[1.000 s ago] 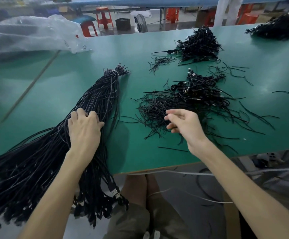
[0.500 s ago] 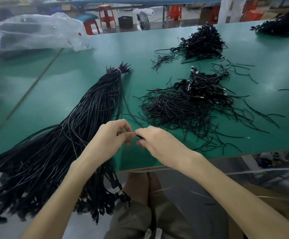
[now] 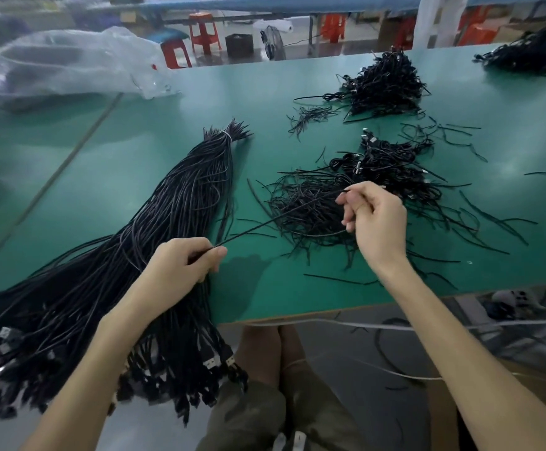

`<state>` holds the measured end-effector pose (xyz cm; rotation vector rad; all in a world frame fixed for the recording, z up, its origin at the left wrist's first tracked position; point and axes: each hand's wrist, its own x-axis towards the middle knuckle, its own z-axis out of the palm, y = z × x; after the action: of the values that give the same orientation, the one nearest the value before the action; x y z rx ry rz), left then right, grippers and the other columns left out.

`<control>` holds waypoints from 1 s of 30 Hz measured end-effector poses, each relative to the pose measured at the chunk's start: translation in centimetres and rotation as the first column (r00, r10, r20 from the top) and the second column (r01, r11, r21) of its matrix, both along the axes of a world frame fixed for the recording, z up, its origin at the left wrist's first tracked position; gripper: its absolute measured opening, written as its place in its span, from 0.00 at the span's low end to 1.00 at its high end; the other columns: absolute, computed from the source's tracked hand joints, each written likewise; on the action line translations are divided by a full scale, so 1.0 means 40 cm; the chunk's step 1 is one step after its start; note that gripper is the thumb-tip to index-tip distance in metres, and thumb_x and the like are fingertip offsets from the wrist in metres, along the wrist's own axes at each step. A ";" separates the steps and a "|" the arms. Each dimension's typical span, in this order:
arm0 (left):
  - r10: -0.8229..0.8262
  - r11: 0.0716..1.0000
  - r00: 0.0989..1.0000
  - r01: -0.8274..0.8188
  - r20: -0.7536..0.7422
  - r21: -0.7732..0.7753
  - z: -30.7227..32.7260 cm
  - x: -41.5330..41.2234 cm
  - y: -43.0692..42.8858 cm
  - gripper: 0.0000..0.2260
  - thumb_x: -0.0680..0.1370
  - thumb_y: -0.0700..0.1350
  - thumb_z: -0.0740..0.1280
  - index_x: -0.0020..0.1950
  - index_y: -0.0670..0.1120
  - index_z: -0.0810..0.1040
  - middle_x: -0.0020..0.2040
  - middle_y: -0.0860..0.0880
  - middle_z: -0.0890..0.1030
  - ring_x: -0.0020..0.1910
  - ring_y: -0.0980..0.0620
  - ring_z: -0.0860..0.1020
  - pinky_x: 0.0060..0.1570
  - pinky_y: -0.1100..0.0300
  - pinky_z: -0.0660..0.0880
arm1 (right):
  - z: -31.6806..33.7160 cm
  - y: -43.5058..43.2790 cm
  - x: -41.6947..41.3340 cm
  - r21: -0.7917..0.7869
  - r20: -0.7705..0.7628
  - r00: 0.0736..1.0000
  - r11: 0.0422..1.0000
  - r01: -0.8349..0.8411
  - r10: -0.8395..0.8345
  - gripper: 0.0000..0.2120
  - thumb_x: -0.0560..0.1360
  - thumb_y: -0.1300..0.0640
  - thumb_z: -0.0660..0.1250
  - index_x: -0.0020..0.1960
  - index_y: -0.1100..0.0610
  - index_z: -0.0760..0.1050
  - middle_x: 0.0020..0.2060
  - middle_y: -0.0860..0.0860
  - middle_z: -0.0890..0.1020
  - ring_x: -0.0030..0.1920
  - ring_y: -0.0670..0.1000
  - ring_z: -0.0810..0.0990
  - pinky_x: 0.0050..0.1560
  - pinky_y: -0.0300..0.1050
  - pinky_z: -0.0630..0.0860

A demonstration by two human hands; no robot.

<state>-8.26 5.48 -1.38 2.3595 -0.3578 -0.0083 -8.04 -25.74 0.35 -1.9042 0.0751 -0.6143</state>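
Here the left hand (image 3: 183,266) pinches one end of a thin black tie (image 3: 258,227) and the right hand (image 3: 377,222) pinches the other, fingers curled. The tie stretches taut above the green table (image 3: 297,294), between the big cable bundle (image 3: 174,216) and the loose tie pile (image 3: 301,209). Pulled harder, it could slip from a pinch or snag neighbouring ties and drag them out.
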 end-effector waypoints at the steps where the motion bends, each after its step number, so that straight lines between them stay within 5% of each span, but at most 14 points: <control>1: 0.002 0.999 1.000 -0.001 0.019 -0.054 0.001 0.002 -0.003 0.12 0.81 0.55 0.67 0.39 0.56 0.81 0.28 0.52 0.78 0.24 0.58 0.72 0.28 0.66 0.70 | -0.005 -0.005 -0.005 0.016 -0.003 1.000 1.000 0.013 -0.013 0.13 0.84 0.63 0.62 0.44 0.56 0.80 0.30 0.51 0.78 0.28 0.44 0.75 0.32 0.38 0.75; 4: 0.055 0.951 0.997 -0.038 0.047 -0.306 0.005 0.014 -0.006 0.08 0.81 0.50 0.70 0.44 0.53 0.85 0.31 0.50 0.81 0.26 0.54 0.75 0.30 0.67 0.72 | -0.021 -0.032 -0.016 0.066 -0.006 0.997 0.995 0.076 -0.076 0.12 0.84 0.63 0.61 0.46 0.58 0.80 0.31 0.50 0.78 0.29 0.45 0.75 0.34 0.42 0.78; 8: 0.051 0.747 0.980 -0.164 -0.190 -0.644 0.004 0.033 0.008 0.07 0.80 0.48 0.71 0.51 0.46 0.87 0.38 0.50 0.80 0.34 0.54 0.75 0.33 0.66 0.72 | -0.036 -0.063 -0.037 0.068 0.011 0.995 0.993 0.099 -0.100 0.13 0.84 0.64 0.61 0.45 0.56 0.80 0.31 0.49 0.79 0.30 0.47 0.77 0.35 0.42 0.78; 10: -0.142 0.430 0.925 -0.263 -0.353 -0.863 0.010 0.040 0.000 0.08 0.77 0.46 0.74 0.54 0.44 0.87 0.43 0.50 0.80 0.38 0.56 0.76 0.36 0.67 0.74 | -0.050 -0.069 -0.056 0.034 0.010 0.998 0.997 0.063 -0.063 0.13 0.84 0.64 0.62 0.44 0.56 0.80 0.31 0.50 0.79 0.31 0.48 0.77 0.36 0.42 0.78; 13: -0.362 -0.031 0.854 -0.411 -0.373 -0.911 0.020 0.042 -0.026 0.17 0.68 0.38 0.82 0.56 0.39 0.86 0.50 0.49 0.83 0.46 0.57 0.81 0.43 0.67 0.77 | -0.074 -0.074 -0.091 -0.004 0.004 1.000 1.000 -0.029 0.029 0.13 0.83 0.65 0.63 0.44 0.56 0.81 0.33 0.50 0.80 0.33 0.50 0.77 0.37 0.43 0.78; 15: -0.414 -0.276 0.854 -0.447 -0.314 -0.851 0.020 0.038 -0.041 0.18 0.70 0.34 0.80 0.58 0.36 0.83 0.54 0.47 0.84 0.50 0.55 0.83 0.48 0.65 0.79 | -0.088 -0.078 -0.108 -0.038 0.015 0.997 0.997 -0.073 0.073 0.13 0.83 0.66 0.63 0.44 0.55 0.81 0.34 0.48 0.81 0.35 0.49 0.78 0.38 0.41 0.78; 17: -0.437 -0.412 0.860 -0.452 -0.264 -0.791 0.023 0.034 -0.052 0.11 0.77 0.35 0.73 0.59 0.36 0.82 0.55 0.47 0.84 0.51 0.54 0.84 0.50 0.63 0.80 | -0.098 -0.081 -0.122 -0.109 0.041 0.994 0.989 -0.099 0.104 0.13 0.82 0.69 0.63 0.45 0.57 0.82 0.36 0.46 0.82 0.37 0.49 0.79 0.38 0.40 0.78; 19: -0.442 -0.327 0.854 -0.440 -0.276 -0.837 0.029 0.034 -0.059 0.06 0.82 0.42 0.70 0.57 0.42 0.83 0.53 0.50 0.82 0.49 0.55 0.82 0.50 0.63 0.77 | -0.104 -0.084 -0.134 -0.201 0.065 0.987 0.971 -0.130 0.146 0.12 0.81 0.70 0.62 0.47 0.61 0.81 0.39 0.48 0.83 0.38 0.49 0.79 0.39 0.41 0.78; 21: -0.400 -0.086 0.847 -0.415 -0.350 -0.906 0.037 0.038 -0.064 0.06 0.83 0.49 0.69 0.54 0.47 0.81 0.50 0.52 0.78 0.47 0.55 0.77 0.49 0.63 0.75 | -0.107 -0.086 -0.144 -0.289 0.077 0.979 0.944 -0.161 0.190 0.11 0.78 0.70 0.60 0.48 0.63 0.81 0.40 0.52 0.82 0.39 0.49 0.78 0.39 0.41 0.77; 23: -0.397 0.058 0.811 -0.445 -0.430 -0.894 0.040 0.038 -0.069 0.07 0.82 0.50 0.69 0.49 0.48 0.78 0.47 0.51 0.76 0.45 0.55 0.75 0.47 0.62 0.75 | -0.110 -0.088 -0.152 -0.351 0.073 0.972 0.918 -0.185 0.223 0.13 0.76 0.72 0.59 0.50 0.64 0.81 0.41 0.53 0.82 0.41 0.49 0.79 0.41 0.39 0.78; 27: -0.441 0.335 0.670 -0.495 -0.598 -0.802 0.029 0.015 -0.099 0.10 0.83 0.51 0.65 0.46 0.47 0.73 0.42 0.51 0.75 0.37 0.54 0.74 0.39 0.61 0.77 | -0.113 -0.077 -0.160 -0.358 0.060 0.966 0.909 -0.213 0.250 0.13 0.77 0.72 0.60 0.51 0.63 0.82 0.41 0.51 0.82 0.40 0.50 0.79 0.40 0.42 0.78; 30: -0.545 0.535 0.545 -0.359 -0.638 -0.764 0.013 -0.015 -0.126 0.17 0.85 0.56 0.61 0.48 0.45 0.79 0.45 0.47 0.79 0.40 0.51 0.78 0.42 0.57 0.80 | -0.107 -0.067 -0.164 -0.309 0.059 0.964 0.923 -0.229 0.259 0.11 0.80 0.72 0.62 0.51 0.63 0.82 0.41 0.51 0.82 0.39 0.50 0.80 0.40 0.45 0.78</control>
<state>-8.85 0.44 -0.87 1.0629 0.0265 -0.8517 -14.61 -28.40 -3.92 -2.1283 -0.3343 -0.5712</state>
